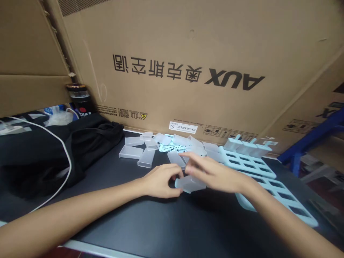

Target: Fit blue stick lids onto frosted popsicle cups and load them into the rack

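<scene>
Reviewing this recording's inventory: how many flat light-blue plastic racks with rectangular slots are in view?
2: the far rack, at right near the cardboard, and the near rack, partly hidden by the right forearm.

Room in front, a wall behind

The black table [161, 225] has a wide open patch in front, between the two arms, where a hand could slide. More room lies between the left arm and the black cloth [91, 143]. A white cord [68, 154] loops over that side. At the back, a big box [161, 36] blocks the way like a wall. Clear cases [130, 152] crowd its foot. On the right, blue trays [247, 163] get in the way, with upright molds [249, 147] on the far one.
</scene>
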`<state>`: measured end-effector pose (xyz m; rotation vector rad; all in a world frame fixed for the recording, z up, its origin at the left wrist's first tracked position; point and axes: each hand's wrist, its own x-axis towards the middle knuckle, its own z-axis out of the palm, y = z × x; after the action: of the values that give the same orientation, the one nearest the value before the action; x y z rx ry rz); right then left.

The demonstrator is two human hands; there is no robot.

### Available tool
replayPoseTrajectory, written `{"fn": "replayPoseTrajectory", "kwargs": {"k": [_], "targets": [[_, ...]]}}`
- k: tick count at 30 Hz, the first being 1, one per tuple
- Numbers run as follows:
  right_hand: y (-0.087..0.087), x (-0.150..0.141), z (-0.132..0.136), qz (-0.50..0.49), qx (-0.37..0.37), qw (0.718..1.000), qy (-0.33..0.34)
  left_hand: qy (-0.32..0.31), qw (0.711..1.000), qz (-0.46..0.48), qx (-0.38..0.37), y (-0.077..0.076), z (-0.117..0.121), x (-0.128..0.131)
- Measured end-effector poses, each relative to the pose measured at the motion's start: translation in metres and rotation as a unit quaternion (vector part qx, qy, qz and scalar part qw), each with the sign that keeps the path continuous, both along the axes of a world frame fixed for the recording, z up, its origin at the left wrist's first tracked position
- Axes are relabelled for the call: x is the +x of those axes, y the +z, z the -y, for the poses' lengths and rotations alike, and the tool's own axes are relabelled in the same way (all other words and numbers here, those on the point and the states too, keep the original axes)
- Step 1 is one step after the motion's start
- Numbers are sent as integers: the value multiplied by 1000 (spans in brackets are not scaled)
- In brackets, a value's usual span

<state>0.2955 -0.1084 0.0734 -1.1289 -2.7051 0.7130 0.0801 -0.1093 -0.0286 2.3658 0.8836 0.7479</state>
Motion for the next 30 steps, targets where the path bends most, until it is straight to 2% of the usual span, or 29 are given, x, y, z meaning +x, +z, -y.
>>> {"fn": "replayPoseTrajectory", "kwargs": {"k": [2,5,10,15,21,25,30], "targets": [[4,-6,-21,-1,51,998,-34,5,997,73,-16,2,1,-2],[-2,-21,-57,107,137,984,-40,19,986,165,-18,9,0,-6],[-27,-44,-97,205,159,966,-23,18,968,251,18,18,0,-13],[-44,-57,-101,270,188,944,-32,-29,975,218,29,16,1,-10],[-43,-57,-95,297,207,932,-33,-51,990,128,-18,3,-3,-6],[-44,-53,-94,311,204,927,-46,-67,995,59,-36,1,-5,-5],[-51,-54,-96,317,196,925,-70,-81,994,50,-49,1,-6,-4]]}}
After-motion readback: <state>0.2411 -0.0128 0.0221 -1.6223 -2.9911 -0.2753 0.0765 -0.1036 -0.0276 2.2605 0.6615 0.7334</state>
